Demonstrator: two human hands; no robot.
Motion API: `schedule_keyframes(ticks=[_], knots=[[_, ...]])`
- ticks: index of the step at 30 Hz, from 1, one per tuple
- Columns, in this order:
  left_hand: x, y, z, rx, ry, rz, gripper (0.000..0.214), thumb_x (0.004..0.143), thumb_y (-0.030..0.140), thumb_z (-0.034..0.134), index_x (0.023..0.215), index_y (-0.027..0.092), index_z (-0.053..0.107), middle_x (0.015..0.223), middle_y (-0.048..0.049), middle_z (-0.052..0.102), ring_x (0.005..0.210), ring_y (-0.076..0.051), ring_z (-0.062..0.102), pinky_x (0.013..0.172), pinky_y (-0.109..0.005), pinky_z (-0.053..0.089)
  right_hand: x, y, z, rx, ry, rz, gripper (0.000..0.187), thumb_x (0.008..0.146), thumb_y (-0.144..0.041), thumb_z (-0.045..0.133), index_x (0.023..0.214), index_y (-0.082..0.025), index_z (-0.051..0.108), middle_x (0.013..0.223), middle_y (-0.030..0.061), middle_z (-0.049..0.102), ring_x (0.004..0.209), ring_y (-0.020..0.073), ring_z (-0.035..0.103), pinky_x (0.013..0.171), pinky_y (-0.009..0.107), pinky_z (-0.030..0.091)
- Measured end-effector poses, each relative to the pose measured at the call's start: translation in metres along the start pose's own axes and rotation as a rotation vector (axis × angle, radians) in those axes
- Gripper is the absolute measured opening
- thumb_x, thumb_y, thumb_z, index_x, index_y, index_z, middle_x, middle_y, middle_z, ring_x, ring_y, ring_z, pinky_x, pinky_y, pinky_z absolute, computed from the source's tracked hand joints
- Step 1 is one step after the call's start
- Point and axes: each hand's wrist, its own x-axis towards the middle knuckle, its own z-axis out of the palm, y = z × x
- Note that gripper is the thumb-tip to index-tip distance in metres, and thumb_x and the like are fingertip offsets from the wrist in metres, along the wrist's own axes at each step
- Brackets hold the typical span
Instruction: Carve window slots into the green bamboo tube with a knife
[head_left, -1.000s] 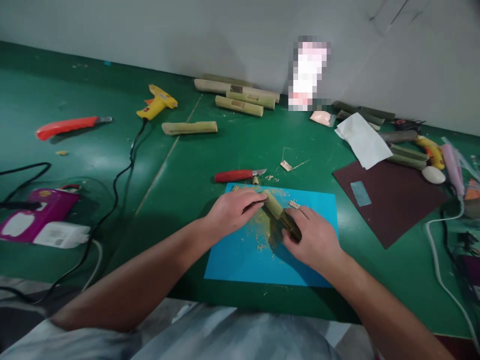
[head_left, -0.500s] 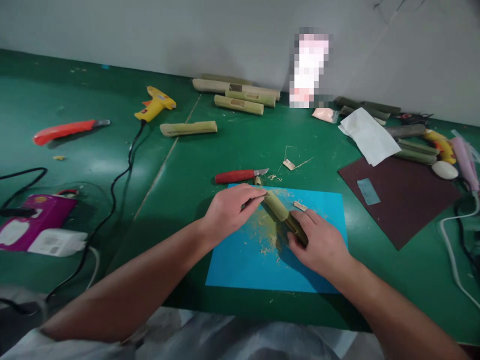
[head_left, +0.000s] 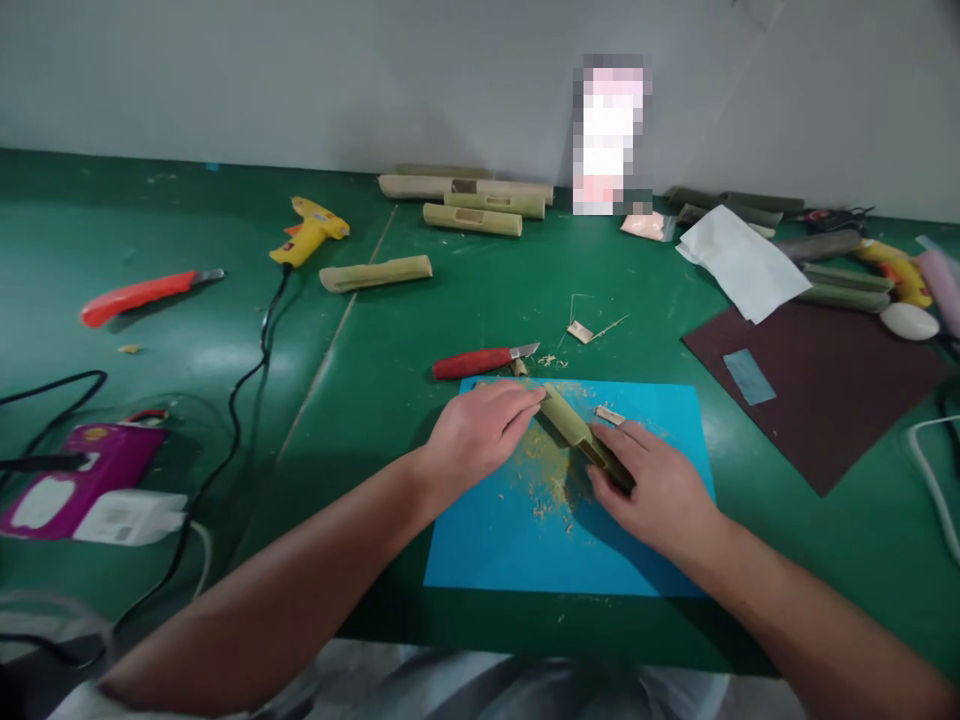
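Fingers of the left hand (head_left: 480,435) are curled down over the far end of a short bamboo piece (head_left: 570,428); whether they conceal a small tool cannot be told. The right hand (head_left: 652,490) is closed around the near end, fingertips pressing it down. The bamboo piece lies tilted across the blue sheet (head_left: 487,550), on the sheet's far half, with a heap of yellowish shavings (head_left: 544,470) just beside it.

Judgement: the piece looks stiff, light and dry — smooth-skinned, so liable to roll or slip; a hold at both ends, as now, seems soundest. Split edges may splinter.

Beyond the sheet's far edge, touching or nearly so, lies a red-handled knife (head_left: 480,361), blade toward the right — the nearest hazard to the left hand. Further beyond: loose bamboo lengths (head_left: 472,205) and a yellow glue gun (head_left: 309,230). Right of the sheet, a dark sandpaper sheet (head_left: 817,390); well left, a black cable (head_left: 240,400).
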Motion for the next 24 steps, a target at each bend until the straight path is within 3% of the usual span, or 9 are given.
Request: schedule_keyframes(ticks=[3, 6, 10, 14, 20, 24], knots=[[-0.003, 0.010, 0.005, 0.023, -0.092, 0.105, 0.026, 0.100, 0.023, 0.045, 0.105, 0.014, 0.069, 0.087, -0.0059, 0.071, 0.081, -0.017, 0.069, 0.073, -0.027, 0.056, -0.001, 0.001, 0.003, -0.003, 0.041, -0.014, 0.037, 0.089, -0.028, 0.053, 0.122, -0.012, 0.062, 0.104, 0.0126, 0.069, 0.095, 0.0252, 0.068, 0.078, 0.039, 0.058], [-0.004, 0.018, 0.009, 0.020, -0.171, 0.208, 0.030, 0.101, 0.022, 0.041, 0.113, 0.014, 0.067, 0.084, -0.0053, 0.070, 0.076, -0.016, 0.067, 0.066, -0.026, 0.054, -0.003, 0.001, 0.005, 0.000, 0.067, -0.020, 0.036, 0.090, -0.028, 0.054, 0.121, -0.012, 0.063, 0.103, 0.0125, 0.070, 0.093, 0.0239, 0.068, 0.078, 0.036, 0.058], [-0.002, 0.020, 0.013, 0.038, -0.109, 0.157, 0.032, 0.102, 0.024, 0.038, 0.109, 0.014, 0.068, 0.085, -0.0068, 0.069, 0.081, -0.016, 0.067, 0.071, -0.027, 0.055, -0.004, 0.000, 0.008, -0.005, 0.101, 0.010, 0.033, 0.091, -0.031, 0.055, 0.118, -0.014, 0.065, 0.105, 0.0131, 0.070, 0.096, 0.0241, 0.068, 0.079, 0.036, 0.057], [-0.001, 0.022, 0.017, 0.031, -0.134, 0.178, 0.031, 0.103, 0.024, 0.038, 0.108, 0.017, 0.067, 0.085, -0.0056, 0.069, 0.079, -0.015, 0.066, 0.071, -0.025, 0.055, -0.004, 0.000, 0.008, 0.006, 0.097, 0.026, 0.031, 0.092, -0.031, 0.054, 0.117, -0.017, 0.066, 0.106, 0.0130, 0.070, 0.097, 0.0241, 0.068, 0.080, 0.037, 0.057], [-0.001, 0.021, 0.020, 0.028, -0.156, 0.164, 0.033, 0.102, 0.024, 0.038, 0.116, 0.011, 0.065, 0.089, -0.0088, 0.069, 0.085, -0.018, 0.067, 0.075, -0.029, 0.056, -0.004, 0.000, 0.008, 0.030, 0.082, 0.041, 0.031, 0.092, -0.031, 0.055, 0.115, -0.015, 0.067, 0.106, 0.0140, 0.070, 0.095, 0.0243, 0.067, 0.079, 0.038, 0.056], [-0.001, 0.019, 0.020, 0.026, -0.082, 0.118, 0.029, 0.102, 0.024, 0.041, 0.109, 0.015, 0.067, 0.089, -0.0075, 0.070, 0.086, -0.017, 0.067, 0.079, -0.029, 0.055, -0.004, -0.001, 0.009, 0.050, 0.084, 0.057, 0.033, 0.092, -0.032, 0.055, 0.116, -0.013, 0.067, 0.106, 0.0147, 0.069, 0.092, 0.0242, 0.067, 0.078, 0.038, 0.056]])
